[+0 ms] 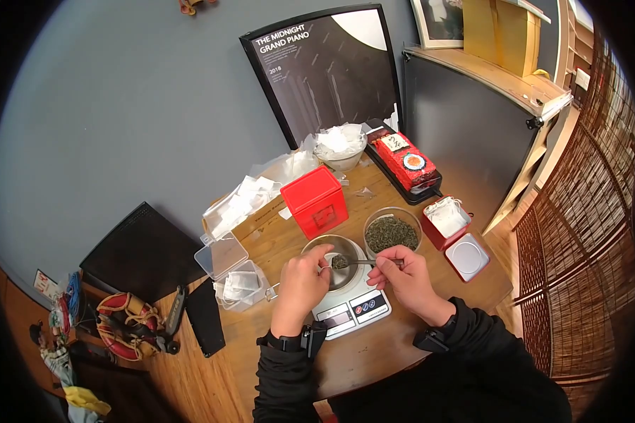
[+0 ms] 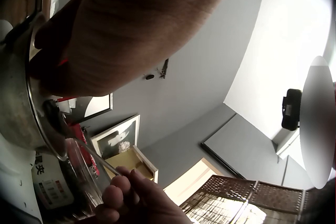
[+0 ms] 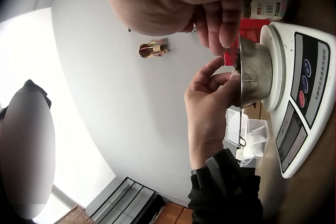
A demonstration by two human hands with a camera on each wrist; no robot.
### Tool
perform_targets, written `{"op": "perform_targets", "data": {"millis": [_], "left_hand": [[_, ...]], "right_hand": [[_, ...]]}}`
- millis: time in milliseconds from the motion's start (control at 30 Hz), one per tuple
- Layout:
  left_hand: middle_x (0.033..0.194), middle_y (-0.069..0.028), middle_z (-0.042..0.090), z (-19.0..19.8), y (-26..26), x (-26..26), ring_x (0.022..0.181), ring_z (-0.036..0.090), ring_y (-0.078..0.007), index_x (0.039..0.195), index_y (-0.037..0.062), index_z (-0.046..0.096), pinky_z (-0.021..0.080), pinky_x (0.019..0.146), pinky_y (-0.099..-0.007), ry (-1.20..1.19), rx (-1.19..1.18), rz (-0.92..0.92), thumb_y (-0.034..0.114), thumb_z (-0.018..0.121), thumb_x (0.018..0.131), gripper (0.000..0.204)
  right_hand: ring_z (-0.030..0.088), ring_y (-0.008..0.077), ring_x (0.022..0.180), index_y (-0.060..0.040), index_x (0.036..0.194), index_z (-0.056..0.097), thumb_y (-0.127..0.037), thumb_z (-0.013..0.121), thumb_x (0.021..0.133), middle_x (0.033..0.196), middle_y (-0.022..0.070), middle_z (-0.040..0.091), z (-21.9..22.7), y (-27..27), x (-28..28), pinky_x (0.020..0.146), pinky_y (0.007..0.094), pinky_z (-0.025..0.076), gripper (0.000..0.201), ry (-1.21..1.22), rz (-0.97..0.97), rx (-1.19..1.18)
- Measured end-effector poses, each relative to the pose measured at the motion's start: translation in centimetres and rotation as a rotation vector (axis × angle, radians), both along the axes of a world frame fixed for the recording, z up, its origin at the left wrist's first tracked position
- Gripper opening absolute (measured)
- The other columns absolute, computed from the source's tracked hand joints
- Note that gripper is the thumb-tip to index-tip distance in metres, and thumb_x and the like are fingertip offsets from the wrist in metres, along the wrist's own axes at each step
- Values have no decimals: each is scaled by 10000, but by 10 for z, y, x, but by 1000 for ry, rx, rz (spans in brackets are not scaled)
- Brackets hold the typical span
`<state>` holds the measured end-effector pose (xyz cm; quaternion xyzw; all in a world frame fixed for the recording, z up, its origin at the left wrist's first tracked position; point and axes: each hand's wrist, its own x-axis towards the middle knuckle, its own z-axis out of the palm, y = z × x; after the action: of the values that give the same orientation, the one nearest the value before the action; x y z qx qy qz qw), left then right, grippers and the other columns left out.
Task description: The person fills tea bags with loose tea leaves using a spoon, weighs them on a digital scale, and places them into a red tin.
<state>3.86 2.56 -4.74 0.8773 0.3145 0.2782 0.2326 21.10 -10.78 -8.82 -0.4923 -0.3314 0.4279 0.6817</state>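
Lower centre of frame, my right grip point(image 1: 406, 280) pinches the spoon point(image 1: 361, 261), likely light, stiff, best held by its handle; my left grip point(image 1: 305, 277), can't tell.

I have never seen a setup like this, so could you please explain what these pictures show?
There is no robot here: a person works with two bare hands. The head picture comes from a camera worn on the head, looking down; the other two come from cameras worn on the left and right wrists.

On the wooden table, a white scale carries a metal bowl. Around it are a glass bowl of dried leaves, a red box, an open red tin and a clear plastic box with white pouches in it.

The right hand holds a spoon with some leaves on it, its tip at the metal bowl. The left hand is at the bowl's rim, close to that tip; whether it pinches anything is unclear.
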Motion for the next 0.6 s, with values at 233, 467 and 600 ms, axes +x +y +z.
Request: {"op": "perform_targets", "data": {"millis": [233, 467, 600], "left_hand": [[804, -163, 688, -3, 2, 0, 721, 673, -347, 1113, 42, 695, 535, 670, -418, 8, -14, -8, -29, 637, 765, 359], [769, -152, 686, -6, 3, 1, 654, 673, -273, 1116, 1, 691, 533, 641, -355, -35, -36, -33, -28, 632, 787, 335], [776, -145, 693, -6, 3, 1, 649, 675, -263, 1118, -1, 689, 531, 635, -352, -33, -42, -33, -27, 626, 796, 330]], "right_hand": [[716, 203, 776, 17, 1112, 563, -129, 554, 1031, 893, 137, 699, -1, 1, 2, 646, 287, 552, 167, -1, 9, 16], [715, 205, 778, 25, 1106, 562, -145, 552, 1035, 888, 138, 698, -2, 1, 2, 651, 290, 555, 185, 12, -9, 36], [716, 204, 784, 27, 1105, 561, -149, 553, 1036, 893, 137, 697, -3, 2, 2, 654, 288, 554, 189, 13, -4, 38]]}}
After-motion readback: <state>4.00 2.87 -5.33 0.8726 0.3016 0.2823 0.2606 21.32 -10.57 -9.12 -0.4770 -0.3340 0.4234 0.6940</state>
